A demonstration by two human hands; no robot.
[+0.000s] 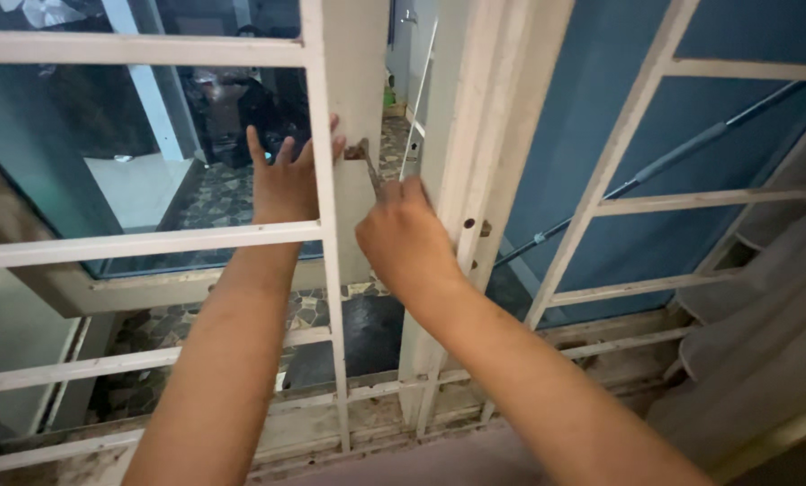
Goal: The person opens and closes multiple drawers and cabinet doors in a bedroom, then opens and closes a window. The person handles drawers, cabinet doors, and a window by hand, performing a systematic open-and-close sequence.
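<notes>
Two bare forearms nearest, reaching up and away from the low edge, one on the left, one slanting in from the lower right. Just beyond them, a grimy white sill [367, 423] running across the bottom, dirt caked in its tracks. At far right, near, grey curtain folds [763, 342] hanging down.

Further in, white window bars [142, 245] crossing left to right, with one upright bar passing in front of the left wrist. Right hand [405, 238] clenched around a thin, rusty metal tool [367, 166], fist turned back toward the camera, tool tip pointing up and left to a rusty fitting on the white frame post [353, 108]. Exact kind of tool impossible to tell. Left hand [284, 180] released, fingers spread and pointing up, palm pressed flat against the left side of that same post, just left of the tool tip and behind the upright bar.

Right of the hands, a second thick white upright [475, 153] with small dark holes and a rusty spot at its edge. Beyond it, more white bars over a blue wall [601, 99], a long grey pole [673, 157] leaning diagonally across it.

Farthest, through the left opening, a patterned stone floor [223, 198] and dark shapes, too dim to identify.
</notes>
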